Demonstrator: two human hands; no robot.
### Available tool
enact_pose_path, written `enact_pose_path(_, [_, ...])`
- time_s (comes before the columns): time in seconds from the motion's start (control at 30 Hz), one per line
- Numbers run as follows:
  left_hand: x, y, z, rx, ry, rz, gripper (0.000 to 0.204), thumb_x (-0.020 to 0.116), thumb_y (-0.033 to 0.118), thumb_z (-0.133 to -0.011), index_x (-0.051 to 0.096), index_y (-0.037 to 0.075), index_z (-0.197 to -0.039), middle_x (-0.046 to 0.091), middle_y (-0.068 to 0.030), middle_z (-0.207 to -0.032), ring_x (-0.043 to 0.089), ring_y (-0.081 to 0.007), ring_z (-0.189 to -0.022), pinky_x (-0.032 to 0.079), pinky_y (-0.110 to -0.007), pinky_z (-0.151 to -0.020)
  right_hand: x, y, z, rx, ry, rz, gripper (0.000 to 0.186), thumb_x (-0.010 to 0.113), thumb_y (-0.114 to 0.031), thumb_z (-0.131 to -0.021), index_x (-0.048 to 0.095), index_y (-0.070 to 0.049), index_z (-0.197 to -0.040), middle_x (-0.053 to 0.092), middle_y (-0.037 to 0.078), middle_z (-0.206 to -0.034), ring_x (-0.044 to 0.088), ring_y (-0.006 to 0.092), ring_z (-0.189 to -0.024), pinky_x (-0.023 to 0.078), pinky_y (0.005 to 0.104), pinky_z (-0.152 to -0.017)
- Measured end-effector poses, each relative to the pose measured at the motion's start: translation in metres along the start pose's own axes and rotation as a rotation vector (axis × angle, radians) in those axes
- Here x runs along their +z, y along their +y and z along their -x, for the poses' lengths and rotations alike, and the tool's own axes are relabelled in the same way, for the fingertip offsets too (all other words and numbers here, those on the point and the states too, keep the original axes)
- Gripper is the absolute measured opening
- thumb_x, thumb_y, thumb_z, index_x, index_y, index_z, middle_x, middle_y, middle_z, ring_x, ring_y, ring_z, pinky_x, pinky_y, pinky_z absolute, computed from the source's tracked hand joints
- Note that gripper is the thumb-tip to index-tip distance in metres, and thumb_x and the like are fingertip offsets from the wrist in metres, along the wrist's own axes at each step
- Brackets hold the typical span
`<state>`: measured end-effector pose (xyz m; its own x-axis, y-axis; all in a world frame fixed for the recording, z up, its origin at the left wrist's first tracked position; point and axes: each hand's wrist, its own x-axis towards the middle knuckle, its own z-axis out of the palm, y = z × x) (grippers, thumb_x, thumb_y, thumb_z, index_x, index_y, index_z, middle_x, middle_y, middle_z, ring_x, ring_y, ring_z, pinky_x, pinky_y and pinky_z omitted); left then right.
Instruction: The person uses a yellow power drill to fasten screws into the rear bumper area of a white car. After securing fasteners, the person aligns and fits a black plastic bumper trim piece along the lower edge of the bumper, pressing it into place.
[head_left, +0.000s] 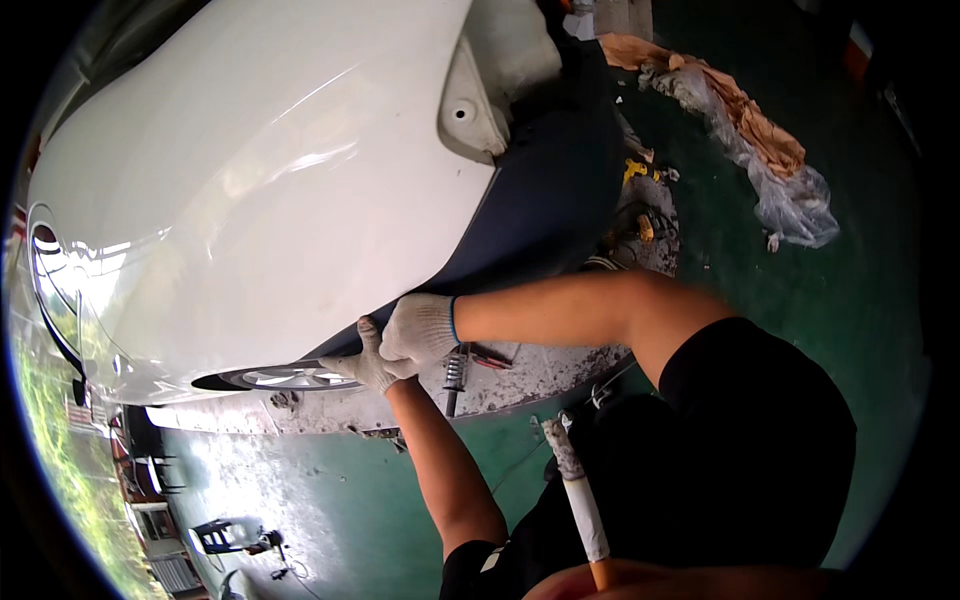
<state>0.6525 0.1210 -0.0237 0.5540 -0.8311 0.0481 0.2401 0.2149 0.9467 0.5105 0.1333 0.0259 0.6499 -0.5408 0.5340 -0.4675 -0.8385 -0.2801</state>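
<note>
Here both gloved hands, left hand (368,362) and right hand (420,328), clamp their fingers on the white fender's (260,190) lower edge. It sits over the wheel (290,378), apparently not yet settled.

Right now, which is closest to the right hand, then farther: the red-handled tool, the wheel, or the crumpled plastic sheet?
1. Red-handled tool, on the floor just beside the gloved right hand.
2. Silver wheel, to its left under the white car body.
3. Crumpled clear plastic sheet, far upper right.
</note>
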Motion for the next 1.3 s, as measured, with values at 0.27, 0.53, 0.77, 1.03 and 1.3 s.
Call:
enact_pose_path(0.27, [-0.022, -0.009, -0.025, -0.052, 0.052, -0.177, 0.125, 0.096, 0.013, -0.080, 0.009, 0.005, -0.170, 0.037, -0.0240, -0.164, 0.053, -0.0366, -0.138, 0.049, -0.051, -0.118, -0.117, -0.073, 0.025, -0.281, 0.249, -0.290, 0.033, 0.069, -0.030, -0.098, 0.061, -0.012, -0.071, 0.062, 0.008, -0.068, 0.065, 0.0293, -0.060, 0.047, 0.0435, -0.052])
enact_pose_path(0.53, [-0.003, -0.008, -0.014, 0.125, 0.051, -0.183, 0.112, 0.089, 0.012, -0.087, 0.012, 0.001, -0.169, 0.034, -0.0220, -0.165, 0.050, -0.0344, -0.140, 0.049, -0.049, -0.117, -0.172, 0.017, 0.071, -0.301, 0.283, 0.013, 0.039, 0.070, -0.028, -0.093, 0.056, -0.012, -0.061, 0.057, 0.008, -0.061, 0.063, 0.0285, -0.056, 0.050, 0.0427, -0.053])
enact_pose_path(0.77, [-0.018, -0.008, -0.018, 0.102, 0.075, -0.323, 0.106, 0.085, 0.027, -0.094, 0.016, -0.004, -0.167, 0.036, -0.0232, -0.167, 0.047, -0.0335, -0.145, 0.043, -0.044, -0.121, -0.187, 0.002, 0.072, -0.251, 0.303, -0.092, 0.035, 0.069, -0.031, -0.094, 0.057, -0.013, -0.066, 0.060, 0.008, -0.064, 0.063, 0.0288, -0.059, 0.050, 0.0426, -0.055])
enact_pose_path(1.03, [0.044, -0.026, 0.023, 0.123, 0.398, -0.778, 0.073, 0.042, 0.050, -0.113, 0.036, -0.005, -0.161, 0.039, -0.0302, -0.165, 0.044, -0.0406, -0.149, 0.038, -0.043, -0.123, -0.220, 0.020, 0.095, -0.368, 0.388, -0.146, 0.039, 0.069, -0.033, -0.094, 0.057, -0.012, -0.063, 0.058, 0.009, -0.059, 0.059, 0.0325, -0.050, 0.047, 0.0438, -0.049])
enact_pose_path(1.3, [0.214, 0.053, 0.180, 0.631, 0.101, -0.370, 0.069, 0.048, 0.038, -0.115, 0.027, -0.006, -0.165, 0.031, -0.0267, -0.170, 0.041, -0.0326, -0.152, 0.036, -0.041, -0.125, -0.175, 0.072, 0.308, 0.312, 0.128, -0.656, 0.039, 0.069, -0.032, -0.099, 0.060, -0.005, -0.073, 0.059, 0.013, -0.066, 0.061, 0.0265, -0.059, 0.049, 0.0440, -0.061])
